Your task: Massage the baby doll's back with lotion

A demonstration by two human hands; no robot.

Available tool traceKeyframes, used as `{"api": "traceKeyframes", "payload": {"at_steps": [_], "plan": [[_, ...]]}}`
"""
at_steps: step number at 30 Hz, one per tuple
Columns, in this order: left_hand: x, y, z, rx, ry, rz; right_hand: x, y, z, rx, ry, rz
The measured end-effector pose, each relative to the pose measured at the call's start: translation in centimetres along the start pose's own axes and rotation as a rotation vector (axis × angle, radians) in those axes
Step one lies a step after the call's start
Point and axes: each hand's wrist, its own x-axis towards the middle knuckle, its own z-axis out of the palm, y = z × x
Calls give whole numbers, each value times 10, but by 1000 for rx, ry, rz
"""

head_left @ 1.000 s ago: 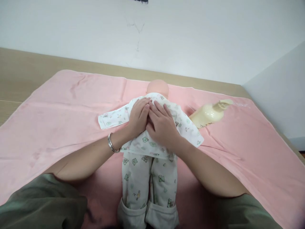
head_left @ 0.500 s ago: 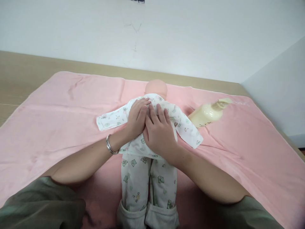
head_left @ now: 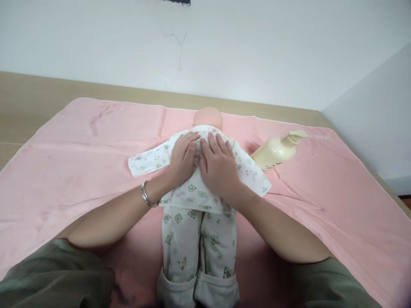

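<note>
The left hand lay palm down, open, fingers close together and gripping nothing; the right hand lay just beside it, equally flat, fingers slightly spread, also holding nothing. Under both was a bald, smooth-headed doll, apparently face down, its head beyond the fingertips and its legs toward the wearer. Contact with its back was made. The white, bear-printed cloth top and matching trousers with turned-up hems were already on, the top reaching over the waist below the hands; no doll hand showed at either cuff. The work seemed under way; how much remained could not be judged.

The one container, a glossy cream-yellow plastic pump bottle, was out to the right of the right hand, near the doll's sleeve and untouched. Its sides hid what it held, and whether it stood or lay was unclear. A pink cloth sheet spread beneath everything.
</note>
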Motion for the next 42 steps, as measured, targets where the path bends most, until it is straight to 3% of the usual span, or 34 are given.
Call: {"api": "traceKeyframes", "payload": {"at_steps": [5, 10, 14, 19, 24, 28, 33, 38, 42], "plan": [[-1, 4, -2, -45, -10, -60, -14, -18, -1, -35, -12, -122], [0, 3, -2, -20, -17, -59, 14, 19, -14, 77, -198, -222], [1, 1, -2, 12, -37, -35, 28, 38, -16, 100, -198, -119], [-1, 1, 0, -18, 3, -28, 3, 4, -8, -7, -57, -2], [-3, 2, -2, -33, 7, -61, -18, -22, -6, -32, -56, -161], [-3, 2, -2, -20, 0, -61, 4, 3, -10, 65, -142, -176], [-3, 0, -2, 18, -2, -35, 30, 34, -10, 80, -138, 75], [-4, 2, -2, 16, 20, -70, 17, 12, -8, -48, -103, 145], [-5, 5, -3, 8, 35, -128, -5, -15, -6, -140, -43, 3]]}}
